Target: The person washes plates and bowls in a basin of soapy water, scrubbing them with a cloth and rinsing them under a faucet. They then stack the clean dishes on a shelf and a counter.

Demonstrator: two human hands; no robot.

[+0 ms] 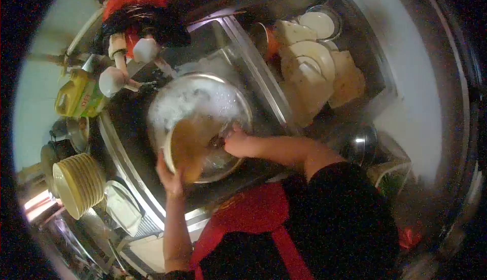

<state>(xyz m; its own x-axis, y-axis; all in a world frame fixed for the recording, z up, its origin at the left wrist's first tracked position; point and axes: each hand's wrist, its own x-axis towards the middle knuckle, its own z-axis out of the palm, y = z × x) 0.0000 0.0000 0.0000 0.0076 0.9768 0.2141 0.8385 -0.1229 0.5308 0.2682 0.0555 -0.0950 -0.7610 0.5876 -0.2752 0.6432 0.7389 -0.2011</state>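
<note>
My left hand grips the lower rim of a plate, holding it tilted on edge over a round metal basin. The plate's yellowish-brown face turns toward my right hand, and its pale rim faces left. My right hand is closed just right of the plate, over the basin. Something small and greyish shows at its fingers, too blurred to name. White suds cover the far part of the water in the basin. The basin stands inside a metal sink.
Stacked dirty dishes fill the right sink compartment, past a metal divider. Faucets reach over the far left. A yellow detergent bottle, a stack of plates and a white dish stand left. A dark pan lies right.
</note>
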